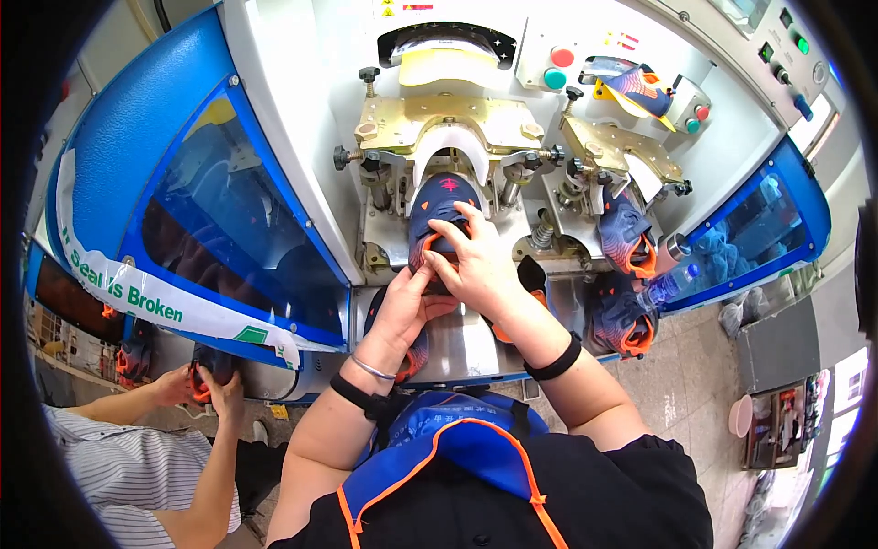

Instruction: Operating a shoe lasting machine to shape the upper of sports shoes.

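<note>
A dark navy shoe [443, 194] with orange lining and a small red mark sits in the middle station of a machine. Its toe points away from me, under a white curved pad [450, 146]. My left hand [408, 309] grips the heel end from the left, fingers curled beneath it. From the right, my right hand [476, 261] holds the collar, its fingers bent over the opening. My hands meet at the heel and hide much of it. Partly covered by my forearms, another navy and orange shoe [413, 359] lies on the metal ledge below.
A second station on the right holds a similar shoe [626, 233]. Near it are a shoe [622, 316] on the ledge and a clear bottle [670, 285]. Blue side panels [151, 119] flank the machine. At lower left, a co-worker's hands [219, 389] hold a shoe.
</note>
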`<state>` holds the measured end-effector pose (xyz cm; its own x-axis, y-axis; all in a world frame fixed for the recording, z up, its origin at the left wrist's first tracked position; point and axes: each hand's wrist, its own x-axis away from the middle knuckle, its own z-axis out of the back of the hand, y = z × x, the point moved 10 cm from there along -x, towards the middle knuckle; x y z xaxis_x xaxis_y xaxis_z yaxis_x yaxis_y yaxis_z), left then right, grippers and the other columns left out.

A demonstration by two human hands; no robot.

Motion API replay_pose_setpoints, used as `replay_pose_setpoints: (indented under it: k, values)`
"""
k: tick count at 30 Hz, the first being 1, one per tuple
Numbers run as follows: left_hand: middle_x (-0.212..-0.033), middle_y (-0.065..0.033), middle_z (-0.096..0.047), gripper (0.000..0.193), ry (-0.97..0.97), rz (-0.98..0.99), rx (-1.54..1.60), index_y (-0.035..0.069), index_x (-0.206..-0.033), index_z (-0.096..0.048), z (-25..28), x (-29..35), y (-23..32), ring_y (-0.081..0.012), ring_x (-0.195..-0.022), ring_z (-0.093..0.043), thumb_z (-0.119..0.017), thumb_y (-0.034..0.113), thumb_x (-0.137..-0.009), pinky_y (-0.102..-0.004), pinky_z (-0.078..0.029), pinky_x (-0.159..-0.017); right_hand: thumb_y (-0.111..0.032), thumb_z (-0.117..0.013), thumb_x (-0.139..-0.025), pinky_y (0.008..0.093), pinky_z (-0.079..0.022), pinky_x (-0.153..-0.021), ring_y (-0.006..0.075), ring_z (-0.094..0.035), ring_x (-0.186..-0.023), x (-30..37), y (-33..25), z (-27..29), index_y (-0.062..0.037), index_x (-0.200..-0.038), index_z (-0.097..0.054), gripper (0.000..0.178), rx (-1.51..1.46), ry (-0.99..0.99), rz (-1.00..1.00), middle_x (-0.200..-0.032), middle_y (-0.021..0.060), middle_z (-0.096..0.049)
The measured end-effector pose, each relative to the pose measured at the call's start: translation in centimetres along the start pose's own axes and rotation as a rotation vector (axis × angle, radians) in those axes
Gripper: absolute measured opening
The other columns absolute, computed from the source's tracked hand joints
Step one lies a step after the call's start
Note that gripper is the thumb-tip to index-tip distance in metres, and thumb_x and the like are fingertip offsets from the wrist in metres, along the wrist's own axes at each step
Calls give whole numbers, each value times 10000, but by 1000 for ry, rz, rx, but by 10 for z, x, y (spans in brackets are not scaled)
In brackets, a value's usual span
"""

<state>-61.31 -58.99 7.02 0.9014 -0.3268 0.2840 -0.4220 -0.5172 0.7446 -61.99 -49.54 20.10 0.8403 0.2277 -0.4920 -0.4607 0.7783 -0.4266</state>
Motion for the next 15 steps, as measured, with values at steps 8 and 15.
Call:
replay_pose_setpoints:
  k: [8,15]
  values:
    - [-1010,-92,-632,328,11,25,-2,99,-1218,-512,3,1,-4,-210,-738,-684,-510,334,-991,-323,-599,-648,-313,-681,-827,445,-454,-967,411,-484,-1169,3,-4,0,-123,-1214,-604,438,9,23,11,-1344,242,-434]
    - [-977,-93,-638,331,22,22,-3,90,-1206,-520,1,-1,-1,-211,-725,-687,-504,342,-991,-326,-599,-632,-296,-684,-824,455,-446,-968,413,-512,-1155,1,-4,3,-141,-1204,-609,417,-3,49,8,-1343,241,-447]
